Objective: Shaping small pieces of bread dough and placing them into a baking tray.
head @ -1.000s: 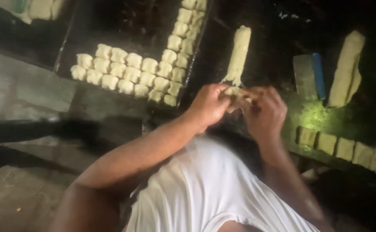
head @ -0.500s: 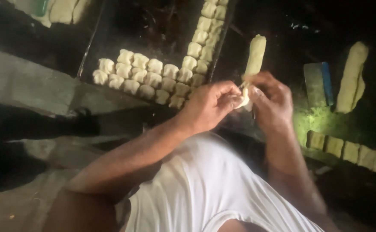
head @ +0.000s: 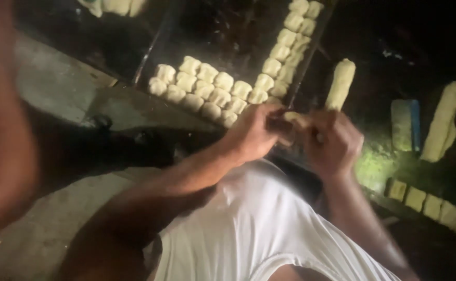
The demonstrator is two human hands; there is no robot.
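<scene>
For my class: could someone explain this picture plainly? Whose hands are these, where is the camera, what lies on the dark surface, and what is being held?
The camera sits on a person's head and looks down, so you see their own white shirt and two bare arms. The left hand and right hand meet over a small piece of pale dough, pinched between them. Beyond lies a dark tray with rows of small dough pieces. A long dough roll lies ahead, another at right beside a blue-edged block, and cut pieces line the right edge. The picture is dim and blurred.
</scene>
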